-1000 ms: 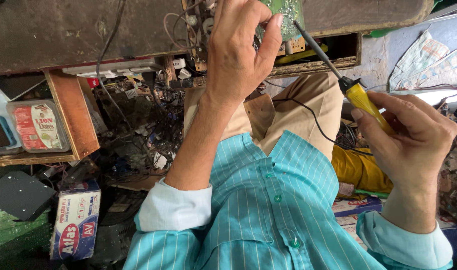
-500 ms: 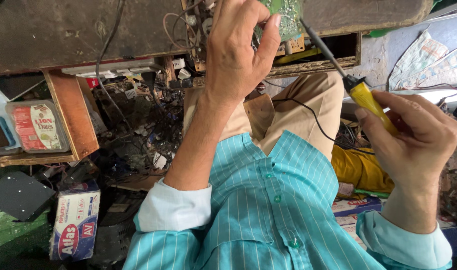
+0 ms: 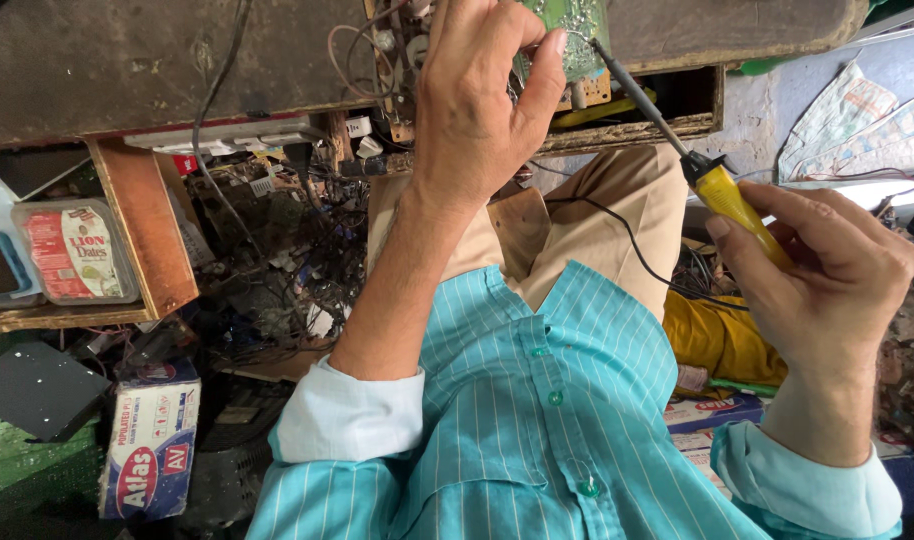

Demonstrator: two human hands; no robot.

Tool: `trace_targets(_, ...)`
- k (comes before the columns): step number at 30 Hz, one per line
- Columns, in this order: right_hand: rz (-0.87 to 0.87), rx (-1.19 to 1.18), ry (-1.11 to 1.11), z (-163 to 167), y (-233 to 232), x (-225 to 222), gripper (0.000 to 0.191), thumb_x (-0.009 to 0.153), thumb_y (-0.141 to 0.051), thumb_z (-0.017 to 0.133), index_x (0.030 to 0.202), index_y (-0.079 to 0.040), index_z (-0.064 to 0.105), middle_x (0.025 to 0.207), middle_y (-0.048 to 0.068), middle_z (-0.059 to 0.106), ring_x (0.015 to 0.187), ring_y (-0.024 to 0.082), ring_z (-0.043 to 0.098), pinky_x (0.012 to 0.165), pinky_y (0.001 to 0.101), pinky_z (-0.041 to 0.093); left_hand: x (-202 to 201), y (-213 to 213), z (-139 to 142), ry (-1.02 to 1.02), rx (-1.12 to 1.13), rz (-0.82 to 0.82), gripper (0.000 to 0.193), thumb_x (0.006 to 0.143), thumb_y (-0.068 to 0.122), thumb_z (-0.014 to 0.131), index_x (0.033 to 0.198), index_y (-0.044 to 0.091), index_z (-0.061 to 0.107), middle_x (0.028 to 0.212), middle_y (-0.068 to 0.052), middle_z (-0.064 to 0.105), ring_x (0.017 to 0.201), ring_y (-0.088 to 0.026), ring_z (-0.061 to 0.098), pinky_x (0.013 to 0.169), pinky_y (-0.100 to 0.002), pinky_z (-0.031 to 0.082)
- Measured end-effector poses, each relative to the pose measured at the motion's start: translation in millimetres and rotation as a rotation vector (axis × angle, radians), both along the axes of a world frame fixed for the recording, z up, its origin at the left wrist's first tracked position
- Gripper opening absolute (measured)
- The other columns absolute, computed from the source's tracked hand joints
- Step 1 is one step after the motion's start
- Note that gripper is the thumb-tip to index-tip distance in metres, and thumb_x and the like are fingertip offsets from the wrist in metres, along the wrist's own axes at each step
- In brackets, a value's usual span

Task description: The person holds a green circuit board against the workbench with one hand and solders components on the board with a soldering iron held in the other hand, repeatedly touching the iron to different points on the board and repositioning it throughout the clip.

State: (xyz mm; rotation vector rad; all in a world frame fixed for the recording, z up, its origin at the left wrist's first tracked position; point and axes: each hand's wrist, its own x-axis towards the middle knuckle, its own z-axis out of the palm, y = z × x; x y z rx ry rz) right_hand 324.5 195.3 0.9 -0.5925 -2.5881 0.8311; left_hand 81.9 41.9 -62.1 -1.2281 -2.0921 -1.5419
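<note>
Soldering at green circuit board (image 3: pixel 575 25), top of view.
Left hand (image 3: pixel 482 90) pinching board edge; right hand (image 3: pixel 827 270) clamped on yellow-handled soldering iron (image 3: pixel 722 188) (tip touching board), hands apart.

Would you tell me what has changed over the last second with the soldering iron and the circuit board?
The right hand has brought the soldering iron slightly up and in, its tip now at the edge of the green circuit board. Nothing was picked up or released. The left hand still grips the board, and the clutter around stays put.
</note>
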Motion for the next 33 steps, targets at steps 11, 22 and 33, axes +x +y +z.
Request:
trace_targets(11, 0.023, 0.005, -0.001, 1.9, -1.7, -1.9, 0.027, 0.095, -0.001, 0.086, 0.117, 0.007, 0.074, 0.093, 0.011, 0.071, 0.071, 0.005, 0.059, 0.058, 0.0169, 0.042, -1.0, 0.4, -1.2, 0.005, -0.005, -0.004, 0.018, 0.102, 0.007, 0.075, 0.098, 0.006, 0.057, 0.101, -0.006, 0.053, 0.089, -0.024, 0.058, 0.079, -0.038, 0.049)
trace_targets(22, 0.003, 0.019, -0.014, 1.8, -2.4, -3.0, 0.029, 0.093, 0.0, 0.088, 0.118, 0.008, 0.075, 0.093, 0.013, 0.071, 0.064, 0.008, 0.057, 0.054, 0.0199, 0.04, 0.0, -0.2, -0.5, -0.028, 0.007, -0.014, 0.016, 0.104, 0.007, 0.073, 0.102, 0.006, 0.056, 0.1, -0.007, 0.055, 0.089, -0.025, 0.058, 0.079, -0.039, 0.048)
trace_targets(33, -0.003, -0.026, 0.005, -0.7, -3.7, -1.6, 0.028, 0.095, -0.001, 0.088, 0.118, 0.006, 0.074, 0.096, 0.012, 0.072, 0.07, 0.007, 0.062, 0.057, 0.018, 0.043, -1.9, -1.5, 0.3, -0.029, 0.013, -0.03, 0.015, 0.105, 0.006, 0.071, 0.104, 0.005, 0.056, 0.098, -0.006, 0.056, 0.091, -0.026, 0.058, 0.081, -0.04, 0.048)
